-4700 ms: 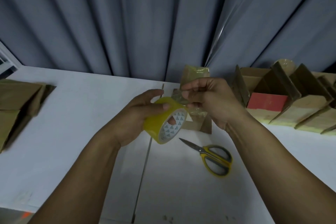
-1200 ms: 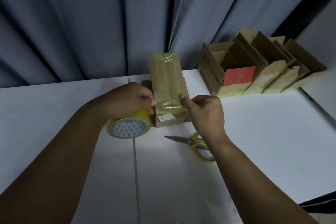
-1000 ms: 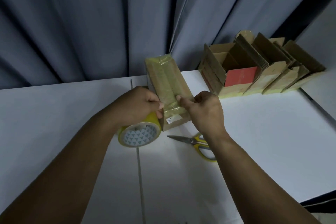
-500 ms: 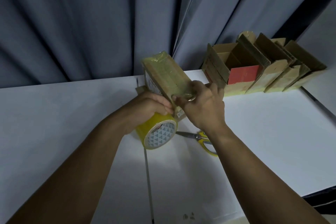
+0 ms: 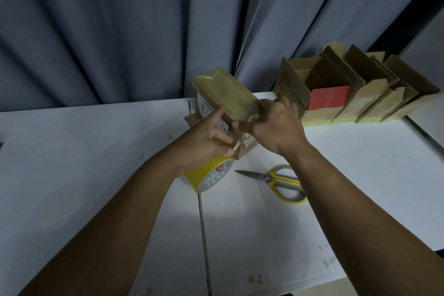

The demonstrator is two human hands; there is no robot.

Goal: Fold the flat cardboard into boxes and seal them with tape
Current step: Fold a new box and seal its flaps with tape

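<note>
The left hand [image 5: 206, 144] is curled round a yellow tape roll [image 5: 204, 176], with one fingertip showing through the roll's core. Its index finger is stretched out straight and lies against the labelled side of the cardboard box [image 5: 225, 94]. The left forearm comes in from the lower left, and the roll hangs at the box's near lower corner, just above the desk [image 5: 96, 175]. The right hand [image 5: 276, 125] clamps the near end of the same box: its thumb points left across the near face, close to the left hand's knuckles, and its fingers wrap over the far side. The right forearm runs in from the lower right. The box is closed, long and narrow, held tilted with its far end raised toward the curtain [image 5: 120, 31], and its top face is covered with glossy yellowish tape. Whether its lower end touches the desk cannot be told. On the desk just beside the right wrist lie yellow-handled scissors [image 5: 278, 181], blades together and pointing left toward the roll. Farther right, against the curtain, a row of open boxes [image 5: 374, 94] stands with flaps up. The leftmost one holds a red flat piece [image 5: 329, 97]; what is in the others cannot be seen.
</note>
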